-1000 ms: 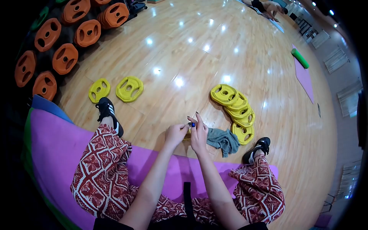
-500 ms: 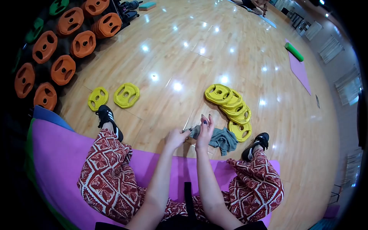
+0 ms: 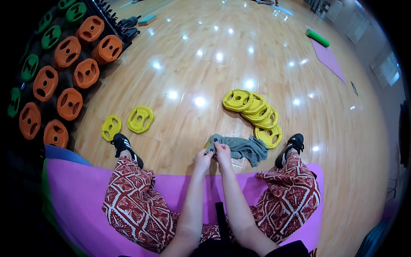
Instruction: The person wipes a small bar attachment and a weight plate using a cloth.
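Note:
A grey-green cloth [image 3: 246, 148] lies crumpled on the wooden floor, its left end raised between my two hands. My left hand [image 3: 202, 162] is closed with its fingertips on that end. Right beside it, my right hand [image 3: 223, 158] pinches the cloth with the thumb on top. A small sliver of yellow shows at the cloth's left edge; what it belongs to is hidden. Just behind the cloth, a yellow weight plate [image 3: 268, 136] lies flat, touching or nearly touching it. More yellow weight plates [image 3: 238, 100] overlap in a curved row beyond.
Two yellow plates [image 3: 141, 119] lie near my left shoe [image 3: 127, 150]. My right shoe [image 3: 289, 150] is beside the cloth. I sit on a purple mat [image 3: 85, 192]. A rack of orange plates [image 3: 69, 104] and green ones stands left. A green roller [image 3: 317, 37] rests on a pink mat.
My right hand, raised with its fingers extended before, has come down and closed on the cloth beside my left hand. The camera view has shifted somewhat.

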`<state>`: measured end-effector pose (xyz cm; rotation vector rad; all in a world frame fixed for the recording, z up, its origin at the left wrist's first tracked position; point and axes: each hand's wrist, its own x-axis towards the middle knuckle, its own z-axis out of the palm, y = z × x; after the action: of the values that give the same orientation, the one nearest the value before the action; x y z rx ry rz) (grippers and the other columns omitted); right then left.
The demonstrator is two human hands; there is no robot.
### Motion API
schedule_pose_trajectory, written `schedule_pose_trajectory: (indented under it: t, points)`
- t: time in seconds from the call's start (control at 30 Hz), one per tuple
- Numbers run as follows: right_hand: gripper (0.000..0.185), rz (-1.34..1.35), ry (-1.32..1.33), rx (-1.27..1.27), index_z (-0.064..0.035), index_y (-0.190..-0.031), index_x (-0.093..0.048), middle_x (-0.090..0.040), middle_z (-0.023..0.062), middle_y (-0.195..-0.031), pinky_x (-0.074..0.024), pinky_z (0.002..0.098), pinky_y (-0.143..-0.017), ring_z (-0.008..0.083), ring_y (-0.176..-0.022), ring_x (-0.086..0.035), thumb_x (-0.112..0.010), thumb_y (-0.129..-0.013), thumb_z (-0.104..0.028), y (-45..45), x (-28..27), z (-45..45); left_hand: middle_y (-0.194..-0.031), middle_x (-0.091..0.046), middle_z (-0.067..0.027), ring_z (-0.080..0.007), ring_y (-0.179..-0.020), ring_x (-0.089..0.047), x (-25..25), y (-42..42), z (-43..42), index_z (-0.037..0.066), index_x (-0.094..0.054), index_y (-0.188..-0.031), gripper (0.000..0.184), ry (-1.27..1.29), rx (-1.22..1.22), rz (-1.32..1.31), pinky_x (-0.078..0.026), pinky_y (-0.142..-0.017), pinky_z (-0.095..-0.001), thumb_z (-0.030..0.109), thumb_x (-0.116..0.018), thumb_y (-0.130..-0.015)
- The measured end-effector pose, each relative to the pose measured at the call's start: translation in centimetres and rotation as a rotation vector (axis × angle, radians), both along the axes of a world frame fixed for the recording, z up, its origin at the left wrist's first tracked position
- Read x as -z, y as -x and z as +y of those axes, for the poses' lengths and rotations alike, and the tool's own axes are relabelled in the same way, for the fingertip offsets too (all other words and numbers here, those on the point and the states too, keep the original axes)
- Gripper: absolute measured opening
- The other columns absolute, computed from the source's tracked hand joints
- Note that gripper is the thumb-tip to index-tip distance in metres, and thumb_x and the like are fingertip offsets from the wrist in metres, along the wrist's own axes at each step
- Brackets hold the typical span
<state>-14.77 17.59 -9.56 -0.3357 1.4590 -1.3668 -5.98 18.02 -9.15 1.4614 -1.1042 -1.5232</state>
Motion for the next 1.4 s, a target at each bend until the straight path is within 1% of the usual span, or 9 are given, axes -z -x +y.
schedule_pose_trajectory:
  t: [0.17, 0.27, 0.67, 0.73, 0.8, 1.0, 1.07, 1.27, 1.4]
  points:
    - [0.055, -0.239, -0.035, -0.19, -0.0009, -0.123, -0.025, -0.053, 0.0078, -0.084, -0.0447, 0.0264, -0.056, 0.0125, -0.063, -0.053, -0.056, -0.078, -0.01, 1.6, -1.7, 0.8, -0.082, -0.061, -0.009, -0.0173, -0.086, -0.054, -1.5, 0.0, -0.1, 0.004, -0.061, -0.09, 0.029, -0.023, 0.008, -0.267, -0.038, -0.076, -0.0307, 0.026, -0.05, -0.076]
    - [0.064, -0.203, -0.008, -0.158, 0.0019, -0.125, -0.021, -0.053, 0.0073, -0.076, -0.0422, 0.0235, -0.049, 0.011, -0.057, -0.05, -0.059, -0.076, -0.012, 0.1, -2.8, 0.7, -0.079, -0.062, -0.0102, -0.0221, -0.085, -0.055, -3.1, 0.5, 0.4, 0.007, -0.062, -0.084, 0.035, 0.061, -0.088, -0.71, -0.034, -0.079, -0.0345, 0.038, -0.048, -0.074]
    - [0.073, -0.276, -0.04, -0.004, 0.001, -0.127, -0.018, -0.051, 0.0045, -0.071, -0.0394, 0.0206, -0.041, 0.0087, -0.05, -0.048, -0.06, -0.076, -0.032, -0.4, -1.2, 0.2, -0.074, -0.063, -0.0074, -0.0231, -0.076, -0.059, -4.0, 0.2, -0.9, 0.012, -0.064, -0.08, 0.048, -0.076, 0.033, -0.68, -0.039, -0.073, -0.0366, 0.056, -0.047, -0.071]
    - [0.026, -0.217, -0.051, -0.03, -0.0106, -0.096, -0.044, -0.05, -0.0022, -0.059, -0.0376, 0.0228, -0.043, 0.0093, -0.046, -0.047, -0.053, -0.081, -0.03, 0.0, -0.3, -0.1, -0.073, -0.063, -0.007, -0.0233, -0.075, -0.059, -3.8, 0.8, -0.8, 0.012, -0.064, -0.08, 0.05, -0.095, 0.037, -0.711, -0.04, -0.073, -0.0366, 0.057, -0.046, -0.071]
    - [0.039, -0.254, -0.045, -0.086, -0.006, -0.108, -0.041, -0.054, 0.0026, -0.071, -0.0417, 0.0243, -0.047, 0.0121, -0.055, -0.052, -0.055, -0.08, -0.029, 0.5, 0.7, -0.2, -0.071, -0.063, -0.0067, -0.0236, -0.074, -0.06, -4.0, 1.1, -0.8, 0.011, -0.065, -0.08, 0.052, -0.108, 0.037, -0.734, -0.041, -0.072, -0.0366, 0.058, -0.045, -0.071]
    - [0.07, -0.3, 0.104, 0.007, -0.0037, -0.132, -0.001, -0.051, 0.0138, -0.1, -0.0472, 0.0298, -0.063, 0.0202, -0.078, -0.057, -0.05, -0.083, -0.013, 0.2, -0.9, 0.4, -0.073, -0.062, -0.0089, -0.0163, -0.073, -0.058, -0.2, -0.3, -1.5, 0.004, -0.062, -0.084, 0.04, -0.093, 0.082, -0.464, -0.042, -0.067, -0.0296, 0.042, -0.052, -0.077]
    - [0.07, -0.292, 0.149, -0.111, -0.0067, -0.132, 0.007, -0.053, 0.0156, -0.1, -0.0472, 0.03, -0.065, 0.0205, -0.078, -0.057, -0.044, -0.085, -0.006, 0.4, -1.6, 0.6, -0.073, -0.062, -0.0103, -0.0187, -0.071, -0.06, 1.1, -0.6, -1.6, 0.002, -0.06, -0.086, 0.028, -0.027, 0.063, 0.022, -0.043, -0.064, -0.0324, 0.028, -0.055, -0.077]
    - [0.076, -0.31, 0.208, -0.085, -0.0045, -0.13, 0.016, -0.057, 0.0183, -0.095, -0.0471, 0.0295, -0.07, 0.022, -0.083, -0.058, -0.044, -0.084, -0.004, 0.4, -1.9, 1.1, -0.079, -0.062, -0.0134, -0.0202, -0.074, -0.06, -1.2, 0.2, -1.0, -0.001, -0.055, -0.094, 0.025, 0.008, 0.117, -0.107, -0.045, -0.066, -0.0306, 0.018, -0.053, -0.077]
    - [0.075, -0.308, 0.225, -0.112, -0.0042, -0.13, 0.016, -0.057, 0.0187, -0.095, -0.047, 0.0301, -0.071, 0.0227, -0.083, -0.058, -0.043, -0.083, -0.002, 1.2, -2.0, 1.4, -0.087, -0.06, -0.0172, -0.0251, -0.077, -0.059, 5.7, 1.2, -1.2, 0.001, -0.053, -0.099, 0.029, 0.134, 0.094, -0.154, -0.045, -0.067, -0.0313, 0.018, -0.054, -0.076]
